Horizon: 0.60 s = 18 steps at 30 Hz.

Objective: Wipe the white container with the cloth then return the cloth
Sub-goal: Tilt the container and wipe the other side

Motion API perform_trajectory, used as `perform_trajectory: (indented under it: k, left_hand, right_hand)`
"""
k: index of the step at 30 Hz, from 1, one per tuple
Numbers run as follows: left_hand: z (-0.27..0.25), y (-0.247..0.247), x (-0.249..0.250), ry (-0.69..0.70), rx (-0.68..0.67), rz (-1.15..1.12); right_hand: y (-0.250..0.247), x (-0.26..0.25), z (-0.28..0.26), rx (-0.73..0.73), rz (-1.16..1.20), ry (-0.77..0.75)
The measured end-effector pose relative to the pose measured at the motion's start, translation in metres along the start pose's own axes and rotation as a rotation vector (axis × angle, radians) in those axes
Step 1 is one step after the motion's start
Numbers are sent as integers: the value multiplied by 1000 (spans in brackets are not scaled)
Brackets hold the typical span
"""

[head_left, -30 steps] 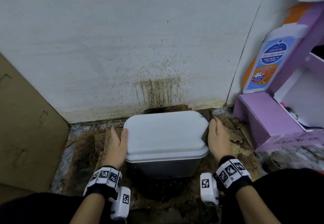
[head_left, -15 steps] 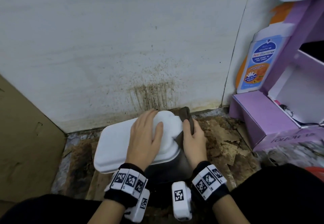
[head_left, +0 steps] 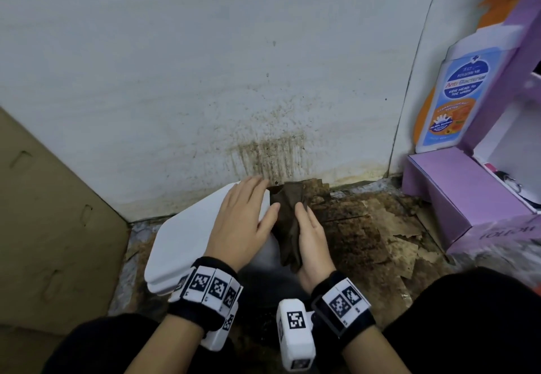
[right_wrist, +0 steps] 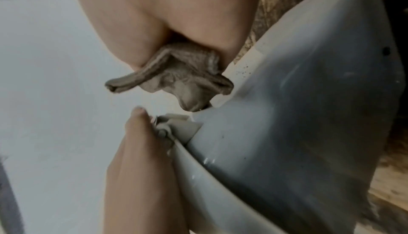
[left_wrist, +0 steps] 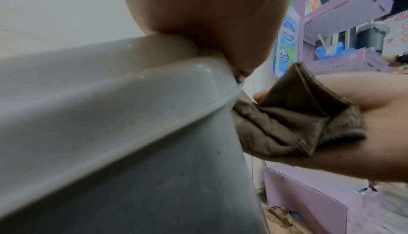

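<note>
White container [head_left: 187, 245], lidded, grey-sided, speckled.
My left hand [head_left: 243, 224] flat on lid; my right hand [head_left: 313, 239] grips crumpled brown cloth [head_left: 288, 227] against its side.

One container [head_left: 187, 242]; one cloth [head_left: 288, 227]; two hands [head_left: 243, 224]; one bottle [head_left: 450, 104].

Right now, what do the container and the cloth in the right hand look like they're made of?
White container: looks like moulded plastic, smooth and slightly glossy; small highlights show along its rim, and its grey wall has dark specks.
Cloth: soft woven or terry-like fabric, dull brown, matte; it bunches into folds with a stitched hem in the right hand. The exact fibre can't be told.
</note>
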State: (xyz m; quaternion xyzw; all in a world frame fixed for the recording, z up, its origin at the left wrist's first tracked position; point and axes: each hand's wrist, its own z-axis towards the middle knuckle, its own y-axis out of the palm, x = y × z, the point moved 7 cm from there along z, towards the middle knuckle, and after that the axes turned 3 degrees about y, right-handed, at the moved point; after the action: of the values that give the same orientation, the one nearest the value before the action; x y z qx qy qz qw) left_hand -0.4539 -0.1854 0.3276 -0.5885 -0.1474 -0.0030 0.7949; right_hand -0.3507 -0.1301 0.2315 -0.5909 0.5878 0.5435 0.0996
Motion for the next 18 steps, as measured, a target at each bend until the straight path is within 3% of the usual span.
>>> perform_trajectory:
  k: [6, 10, 13, 18]
  left_hand:
    - [-8, -15, -27, -61, 61, -67]
    - [-14, -18, -43, -118, 102, -151]
    - [-17, -15, -50, -159, 101, -204]
    - [-23, -19, -61, -175, 131, -215]
  right_hand:
    - [-15, 11, 10, 175, -19, -61]
    - [25, 15, 0, 64, -221, -177]
    - [67, 35, -7, -67, -528, -291]
    - [87, 45, -10, -21, -816, -488]
